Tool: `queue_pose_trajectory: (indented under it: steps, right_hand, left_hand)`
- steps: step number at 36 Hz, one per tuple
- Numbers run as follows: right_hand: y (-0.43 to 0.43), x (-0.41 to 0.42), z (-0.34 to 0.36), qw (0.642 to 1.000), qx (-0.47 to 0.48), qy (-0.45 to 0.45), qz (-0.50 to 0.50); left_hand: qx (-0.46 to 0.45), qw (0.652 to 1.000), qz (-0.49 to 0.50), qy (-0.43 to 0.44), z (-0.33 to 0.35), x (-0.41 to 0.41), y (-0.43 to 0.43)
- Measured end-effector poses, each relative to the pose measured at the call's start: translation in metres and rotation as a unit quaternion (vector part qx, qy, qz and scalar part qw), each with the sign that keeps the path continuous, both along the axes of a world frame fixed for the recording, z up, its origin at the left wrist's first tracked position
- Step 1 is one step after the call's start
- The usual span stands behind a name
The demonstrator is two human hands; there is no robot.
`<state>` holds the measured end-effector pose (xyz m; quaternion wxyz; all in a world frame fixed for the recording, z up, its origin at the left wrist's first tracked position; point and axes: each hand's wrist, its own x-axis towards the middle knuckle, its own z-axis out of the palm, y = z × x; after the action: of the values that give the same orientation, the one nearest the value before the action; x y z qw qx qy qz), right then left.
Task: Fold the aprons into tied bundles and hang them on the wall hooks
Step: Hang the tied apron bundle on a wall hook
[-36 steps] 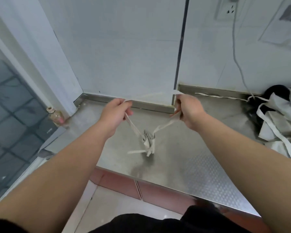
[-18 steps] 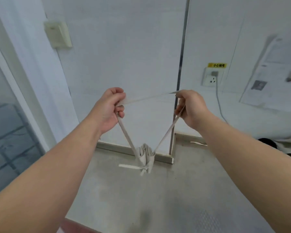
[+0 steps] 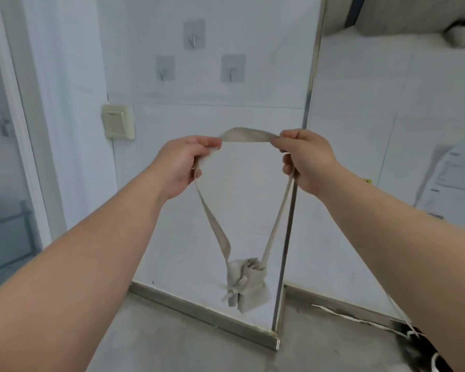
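The tied apron bundle (image 3: 246, 285) now hangs free in front of the white wall, well above the steel counter (image 3: 172, 342); a second ago it dangled just over that counter with my hands low. I have lifted it by its strap loop (image 3: 246, 134), and my gaze has gone up with it, so the three wall hooks (image 3: 193, 36) have come into view above my hands, one on top and two below it. My left hand (image 3: 183, 159) pinches the strap between thumb and curled fingers, and my right hand (image 3: 306, 159) grips it the same way. The short stretch between them bows up a little instead of running taut as it did before. From each hand a leg of strap runs down to the bundle, making a narrow triangle. The knot looks to be holding, since the bundle keeps its shape under its own weight. I judge the folding and tying of this one done and the hanging begun: what is left is to raise the span between my hands higher and drop it over a hook. All three hooks look bare. At the lower right, loose straps (image 3: 360, 319) of another apron lie on the counter, so more remain to do.
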<state>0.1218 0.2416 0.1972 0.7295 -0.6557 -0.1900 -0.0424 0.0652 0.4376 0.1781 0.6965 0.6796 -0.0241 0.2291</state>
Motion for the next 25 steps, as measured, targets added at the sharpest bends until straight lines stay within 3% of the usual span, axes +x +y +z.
queue_pose_trajectory:
  steps: [7, 14, 20, 25]
  right_hand:
    - [0.02, 0.01, 0.026, 0.986, -0.078, -0.12, -0.084]
    - [0.066, 0.02, 0.072, 0.931, -0.217, -0.261, -0.135]
    - [0.094, 0.041, 0.097, 0.899, -0.285, -0.285, -0.172]
    - [0.11, 0.068, 0.111, 0.885, -0.306, -0.278, -0.214]
  left_hand:
    - [-0.022, 0.997, 0.015, -0.073, 0.034, 0.025, 0.002]
    - [0.053, 0.994, 0.016, -0.096, 0.076, 0.054, 0.034]
    - [0.143, 0.984, 0.026, -0.1, 0.096, 0.086, 0.056]
    - [0.156, 0.983, -0.006, -0.101, 0.112, 0.115, 0.065]
